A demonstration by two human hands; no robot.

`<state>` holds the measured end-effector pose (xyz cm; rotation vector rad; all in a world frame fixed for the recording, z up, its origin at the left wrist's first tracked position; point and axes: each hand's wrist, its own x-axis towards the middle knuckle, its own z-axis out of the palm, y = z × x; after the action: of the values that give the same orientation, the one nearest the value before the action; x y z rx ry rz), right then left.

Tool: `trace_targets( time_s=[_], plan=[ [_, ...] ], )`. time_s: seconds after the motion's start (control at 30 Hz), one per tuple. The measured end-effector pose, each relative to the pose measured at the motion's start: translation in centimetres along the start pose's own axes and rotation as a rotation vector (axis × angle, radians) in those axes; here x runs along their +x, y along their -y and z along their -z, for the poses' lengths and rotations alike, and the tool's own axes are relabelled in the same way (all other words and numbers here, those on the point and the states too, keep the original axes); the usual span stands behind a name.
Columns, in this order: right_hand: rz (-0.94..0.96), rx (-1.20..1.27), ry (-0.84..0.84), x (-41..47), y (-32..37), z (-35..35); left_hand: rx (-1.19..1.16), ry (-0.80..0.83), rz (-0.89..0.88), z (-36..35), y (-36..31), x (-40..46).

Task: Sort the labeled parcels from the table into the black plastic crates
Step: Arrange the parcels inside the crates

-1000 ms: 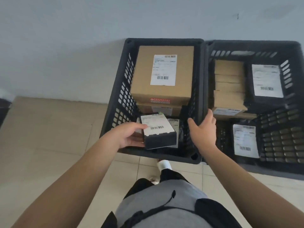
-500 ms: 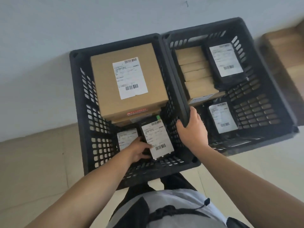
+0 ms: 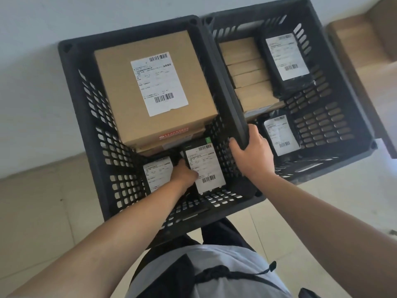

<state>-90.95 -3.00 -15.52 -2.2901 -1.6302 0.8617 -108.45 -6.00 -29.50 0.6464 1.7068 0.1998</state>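
A: 2 black crates sit side by side on the tiled floor, the left crate (image 3: 86, 117) and the right crate (image 3: 335, 117). What is each of the hands doing?

B: The left hand (image 3: 183, 173) reaches down into the left crate and holds a small black parcel (image 3: 204, 166) by its left edge, fingers curled under it. The right hand (image 3: 252, 155) grips the rim where the 2 crates meet, thumb on the left crate's side, fingers wrapped over.

A: Can you read any label?

B: Barcodes and printed lines show on every white label, but the text is too small and blurred to read. The large cardboard box (image 3: 154, 87) carries 2 barcodes and a red strip on its near edge.

A: Other parcels?

B: 1 more labelled parcel (image 3: 158, 173) lies just left of the held one. The right crate holds a row of brown boxes (image 3: 247, 72) and 2 black labelled parcels.
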Motion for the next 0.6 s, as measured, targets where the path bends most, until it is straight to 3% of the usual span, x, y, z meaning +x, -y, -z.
trace_targets(
  time_s=[0.1, 0.13, 0.2, 0.27, 0.37, 0.6],
  plan=[
    [0.001, 0.000, -0.009, 0.0, 0.0, -0.1, 0.444, -0.246, -0.351, -0.4, 0.3, -0.7],
    [0.001, -0.003, -0.013, 0.0, -0.1, -0.1, 0.623, -0.260, -0.501, -0.6, 0.6, -0.8],
    [0.006, -0.025, -0.032, 0.0, -0.2, -0.2, 0.968, -0.117, -0.691, -1.0, 1.2, -0.2],
    [0.019, -0.055, -0.059, 0.0, -0.3, -0.3, 1.193, 0.054, -0.704, -0.8, 1.7, 1.1],
    [0.026, -0.061, -0.074, 0.1, -0.3, -0.5, 1.260, 0.148, -0.690, 0.1, 2.4, 3.1],
    [0.013, -0.044, -0.122, 0.0, -0.3, -0.8, 1.308, 0.153, -0.698, 0.3, 2.0, 3.2]
  ],
)
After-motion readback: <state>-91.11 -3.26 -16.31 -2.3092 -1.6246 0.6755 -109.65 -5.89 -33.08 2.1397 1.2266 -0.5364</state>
